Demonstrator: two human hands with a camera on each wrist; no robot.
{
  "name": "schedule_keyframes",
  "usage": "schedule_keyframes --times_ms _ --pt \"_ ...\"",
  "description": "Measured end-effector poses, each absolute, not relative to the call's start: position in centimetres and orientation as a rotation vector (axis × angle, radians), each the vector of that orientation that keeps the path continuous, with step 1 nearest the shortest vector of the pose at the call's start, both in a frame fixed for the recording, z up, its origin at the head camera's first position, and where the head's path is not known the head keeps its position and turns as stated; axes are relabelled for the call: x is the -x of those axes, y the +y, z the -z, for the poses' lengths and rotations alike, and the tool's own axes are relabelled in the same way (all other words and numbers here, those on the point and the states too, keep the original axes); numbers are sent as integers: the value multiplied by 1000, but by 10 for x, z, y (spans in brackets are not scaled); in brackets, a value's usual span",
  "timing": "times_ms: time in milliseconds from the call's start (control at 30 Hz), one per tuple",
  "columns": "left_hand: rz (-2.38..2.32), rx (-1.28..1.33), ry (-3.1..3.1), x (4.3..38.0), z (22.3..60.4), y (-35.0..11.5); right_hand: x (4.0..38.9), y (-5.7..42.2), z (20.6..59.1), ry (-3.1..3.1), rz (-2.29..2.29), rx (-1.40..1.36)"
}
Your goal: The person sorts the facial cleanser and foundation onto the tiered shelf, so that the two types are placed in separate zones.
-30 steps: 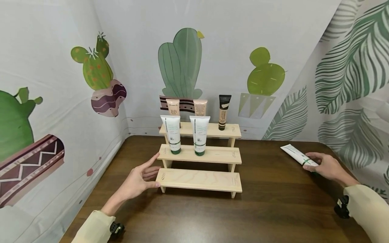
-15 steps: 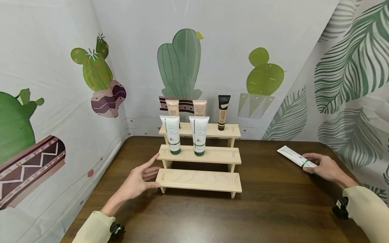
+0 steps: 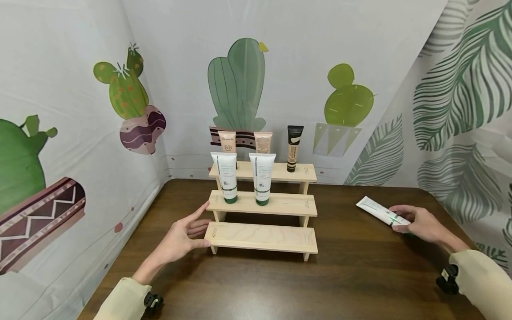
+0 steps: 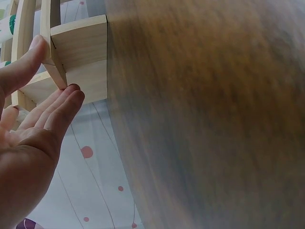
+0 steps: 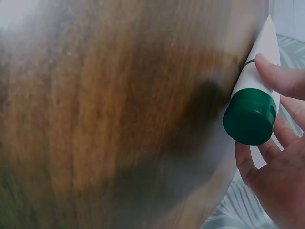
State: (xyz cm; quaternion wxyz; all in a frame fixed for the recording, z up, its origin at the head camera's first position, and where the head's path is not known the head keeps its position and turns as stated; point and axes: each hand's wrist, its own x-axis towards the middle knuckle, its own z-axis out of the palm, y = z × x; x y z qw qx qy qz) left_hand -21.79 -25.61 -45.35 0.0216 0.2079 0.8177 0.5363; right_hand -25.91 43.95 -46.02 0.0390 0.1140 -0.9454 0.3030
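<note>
A three-step wooden display stand (image 3: 262, 236) stands on the table. My left hand (image 3: 179, 239) touches its left side, the thumb at the bottom step and the index fingertip at the middle one; its fingers are fairly straight in the left wrist view. Far to the right, my right hand (image 3: 425, 225) grips a white squeeze tube (image 3: 377, 209) between thumb and fingers. That tube's green cap (image 5: 250, 117) faces the right wrist camera, its flat end pointing away. Two matching white tubes, one left (image 3: 227, 175) and one more central (image 3: 262, 177), stand cap-down on the middle step.
On the top step are two beige BB cream tubes, left (image 3: 228, 140) and centre (image 3: 263, 141), partly hidden by the white ones, plus a black-and-beige tube (image 3: 293, 149) at right. A cactus-print cloth (image 3: 296, 80) hangs behind the brown wooden table (image 3: 264, 289).
My right hand has moved slightly left and toward me with the white tube. The left hand and the stand have stayed in place.
</note>
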Motion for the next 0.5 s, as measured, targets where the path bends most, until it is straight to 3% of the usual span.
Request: schedule_keyframes --times_ms 500 --pt "-1661 -655 2530 219 455 -257 251 417 462 -2881 -964 -390"
